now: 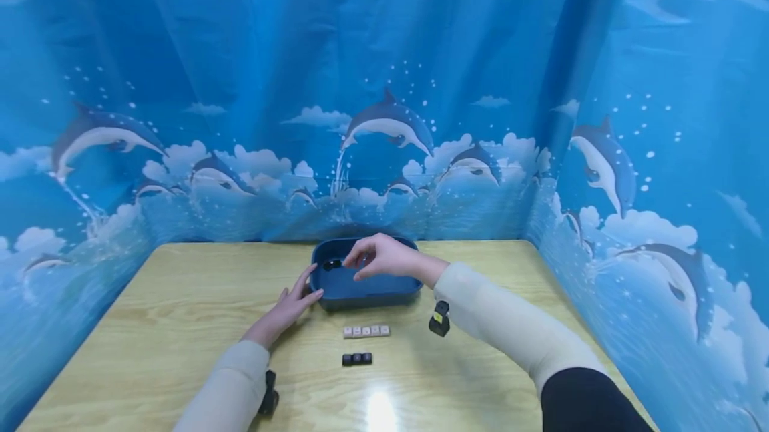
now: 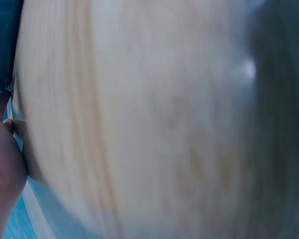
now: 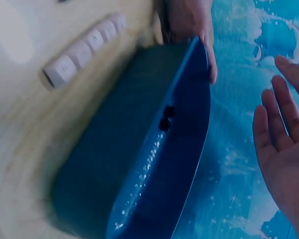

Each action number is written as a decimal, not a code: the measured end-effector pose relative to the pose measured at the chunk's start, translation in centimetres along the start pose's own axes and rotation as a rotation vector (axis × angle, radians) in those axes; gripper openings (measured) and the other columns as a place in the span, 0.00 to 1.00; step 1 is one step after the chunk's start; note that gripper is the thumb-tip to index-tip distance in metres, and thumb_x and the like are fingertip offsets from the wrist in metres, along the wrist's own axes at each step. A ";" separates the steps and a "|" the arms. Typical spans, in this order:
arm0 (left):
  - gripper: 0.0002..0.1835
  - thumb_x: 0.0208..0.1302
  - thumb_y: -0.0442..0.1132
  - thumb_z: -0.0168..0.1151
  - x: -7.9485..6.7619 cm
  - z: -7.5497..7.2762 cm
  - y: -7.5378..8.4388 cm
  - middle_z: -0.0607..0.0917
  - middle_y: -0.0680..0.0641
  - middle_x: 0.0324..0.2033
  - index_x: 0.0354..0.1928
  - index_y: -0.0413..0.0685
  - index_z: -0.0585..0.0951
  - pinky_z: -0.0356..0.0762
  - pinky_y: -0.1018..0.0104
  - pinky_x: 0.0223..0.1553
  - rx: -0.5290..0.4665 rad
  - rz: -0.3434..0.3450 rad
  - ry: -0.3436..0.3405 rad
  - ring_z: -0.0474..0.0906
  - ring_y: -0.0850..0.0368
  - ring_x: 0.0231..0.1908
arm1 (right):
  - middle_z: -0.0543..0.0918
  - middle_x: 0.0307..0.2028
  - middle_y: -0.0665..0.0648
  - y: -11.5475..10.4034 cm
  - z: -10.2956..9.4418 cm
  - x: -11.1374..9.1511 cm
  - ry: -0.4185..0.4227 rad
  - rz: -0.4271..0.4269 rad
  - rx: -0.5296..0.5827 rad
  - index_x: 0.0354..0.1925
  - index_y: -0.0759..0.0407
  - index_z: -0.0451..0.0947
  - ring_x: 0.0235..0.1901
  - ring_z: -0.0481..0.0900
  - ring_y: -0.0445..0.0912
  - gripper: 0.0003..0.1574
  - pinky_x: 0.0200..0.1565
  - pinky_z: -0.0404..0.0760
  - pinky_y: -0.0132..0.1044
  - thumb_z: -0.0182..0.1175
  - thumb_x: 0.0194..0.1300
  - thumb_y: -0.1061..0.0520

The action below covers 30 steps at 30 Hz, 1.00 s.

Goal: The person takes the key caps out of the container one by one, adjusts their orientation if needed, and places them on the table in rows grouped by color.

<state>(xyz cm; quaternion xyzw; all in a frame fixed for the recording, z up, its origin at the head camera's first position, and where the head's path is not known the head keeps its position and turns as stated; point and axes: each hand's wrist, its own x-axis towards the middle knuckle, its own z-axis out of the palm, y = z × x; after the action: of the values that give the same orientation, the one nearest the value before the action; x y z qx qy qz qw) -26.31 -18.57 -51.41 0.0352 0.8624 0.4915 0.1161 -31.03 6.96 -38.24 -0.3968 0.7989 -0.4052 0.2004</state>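
A dark blue bin (image 1: 366,295) stands at the far side of the wooden table. My left hand (image 1: 292,302) rests against its left end, fingers fairly straight and spread along the rim. Above the bin hangs my right hand (image 1: 384,260), fingers loosely bent; in the right wrist view the palm and visible fingers (image 3: 283,114) hold nothing. Small black keycaps (image 3: 166,118) lie inside the bin toward its left end, just beyond the right fingertips in the head view.
A row of several pale keycaps (image 1: 366,331) lies on the table in front of the bin. Nearer still is a row of three black keycaps (image 1: 357,358). A blue dolphin-print curtain (image 1: 384,171) closes off the back and sides of the table (image 1: 480,378).
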 end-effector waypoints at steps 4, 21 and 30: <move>0.40 0.73 0.57 0.49 0.1 0.0 0.0 0.53 0.31 0.72 0.78 0.64 0.41 0.16 0.35 0.64 -0.007 -0.018 0.001 0.23 0.29 0.70 | 0.84 0.47 0.55 0.6 -0.8 1.5 -0.045 -0.002 -0.013 0.49 0.57 0.83 0.46 0.81 0.46 0.17 0.45 0.82 0.36 0.68 0.60 0.64; 0.39 0.73 0.56 0.50 0.0 0.0 0.1 0.58 0.30 0.70 0.78 0.62 0.43 0.20 0.29 0.63 0.015 0.006 0.012 0.25 0.24 0.69 | 0.84 0.50 0.55 3.7 -2.7 6.5 -0.261 0.096 -0.002 0.53 0.62 0.82 0.52 0.80 0.52 0.20 0.47 0.82 0.37 0.67 0.62 0.64; 0.41 0.71 0.60 0.51 -0.1 0.3 -0.1 0.58 0.31 0.71 0.78 0.64 0.45 0.22 0.26 0.62 0.007 -0.048 0.042 0.25 0.25 0.69 | 0.83 0.48 0.45 6.1 -1.7 8.9 -0.247 0.147 -0.079 0.53 0.55 0.83 0.53 0.79 0.50 0.21 0.49 0.80 0.33 0.67 0.61 0.64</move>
<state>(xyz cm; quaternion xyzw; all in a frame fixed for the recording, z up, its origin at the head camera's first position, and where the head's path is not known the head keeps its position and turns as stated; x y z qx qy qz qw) -26.09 -18.36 -51.65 0.0048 0.8670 0.4861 0.1098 -40.33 2.89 -42.13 -0.3919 0.8103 -0.3055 0.3105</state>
